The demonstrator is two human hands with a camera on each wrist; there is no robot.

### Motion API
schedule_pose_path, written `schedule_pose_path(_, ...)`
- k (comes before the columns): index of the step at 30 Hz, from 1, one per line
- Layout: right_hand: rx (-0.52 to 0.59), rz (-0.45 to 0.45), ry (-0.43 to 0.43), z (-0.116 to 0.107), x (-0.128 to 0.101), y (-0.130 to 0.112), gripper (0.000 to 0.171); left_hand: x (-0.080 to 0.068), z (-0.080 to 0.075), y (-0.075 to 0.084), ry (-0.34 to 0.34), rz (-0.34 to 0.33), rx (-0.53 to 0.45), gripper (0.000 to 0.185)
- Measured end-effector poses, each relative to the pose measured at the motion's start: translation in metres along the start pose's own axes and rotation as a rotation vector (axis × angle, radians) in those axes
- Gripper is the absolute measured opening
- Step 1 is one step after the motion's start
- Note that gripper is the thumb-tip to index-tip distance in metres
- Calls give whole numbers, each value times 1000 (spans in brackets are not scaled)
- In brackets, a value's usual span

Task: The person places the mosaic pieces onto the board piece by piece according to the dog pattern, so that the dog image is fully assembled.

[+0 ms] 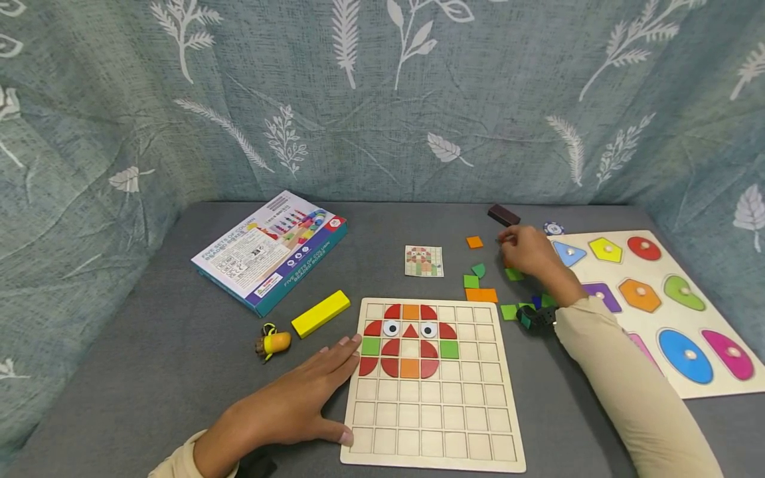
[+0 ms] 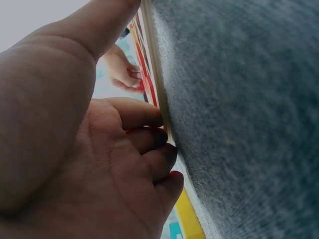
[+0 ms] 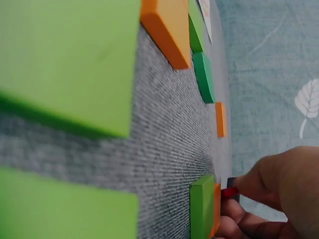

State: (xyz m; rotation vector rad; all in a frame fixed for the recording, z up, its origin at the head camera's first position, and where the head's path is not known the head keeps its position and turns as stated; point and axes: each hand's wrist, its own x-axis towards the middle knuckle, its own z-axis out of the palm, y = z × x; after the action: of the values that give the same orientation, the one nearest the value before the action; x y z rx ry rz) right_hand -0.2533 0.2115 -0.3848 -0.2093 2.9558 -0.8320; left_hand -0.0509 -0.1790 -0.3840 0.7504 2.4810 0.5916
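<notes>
Head view: my left hand (image 1: pixel 287 411) rests flat, fingers straight, on the grid board (image 1: pixel 430 382); my right hand (image 1: pixel 528 252) pinches a red tile (image 3: pixel 229 192).

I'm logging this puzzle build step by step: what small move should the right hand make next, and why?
Probably lift the small red piece clear of the loose tiles and carry it toward the grid board. The right hand pinches it on the far cloth, the left hand presses flat on the board's edge, and the picture has open cells.
</notes>
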Motion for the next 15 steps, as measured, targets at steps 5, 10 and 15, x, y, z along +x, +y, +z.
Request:
schedule_pose_path(5, -27, -38, 6, -3, 0, 0, 28, 1, 0, 0, -2, -2, -2, 108)
schedule_pose_path(10, -35, -63, -6, -4, 2, 4, 20, 1, 0, 0, -4, -2, -1, 109)
schedule_pose_path(15, -23, -123, -14, -4, 2, 11, 22, 1, -1, 0, -7, -11, -1, 109)
